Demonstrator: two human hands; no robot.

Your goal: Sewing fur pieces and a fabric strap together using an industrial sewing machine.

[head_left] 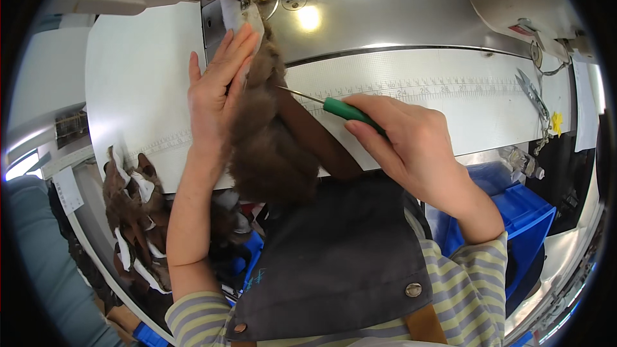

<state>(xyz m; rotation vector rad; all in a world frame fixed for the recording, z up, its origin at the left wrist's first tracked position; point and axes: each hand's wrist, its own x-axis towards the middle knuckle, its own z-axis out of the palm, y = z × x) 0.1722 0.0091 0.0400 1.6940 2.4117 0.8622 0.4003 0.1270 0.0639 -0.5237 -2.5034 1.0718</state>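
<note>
Brown fur fabric point(254, 138) runs from the sewing machine down over the table's front edge to my apron. A white backing piece point(231, 14) shows at its upper end, close under the machine's needle area point(245, 0). My left hand point(222, 87) lies on the fur with its fingers stretched toward the machine, pressing the white piece. My right hand point(411, 144) is closed round the green handle of an awl point(346, 109). The awl's thin metal tip touches or almost touches the fur beside a smooth dark brown strip point(315, 132).
Thread snips point(533, 93) lie at the table's right end beside a yellow scrap point(556, 122). Brown fur pieces with white edges point(135, 218) hang at the left front. A blue bin point(527, 212) stands below the table at right. Printed ruler marks point(411, 88) cross the white tabletop.
</note>
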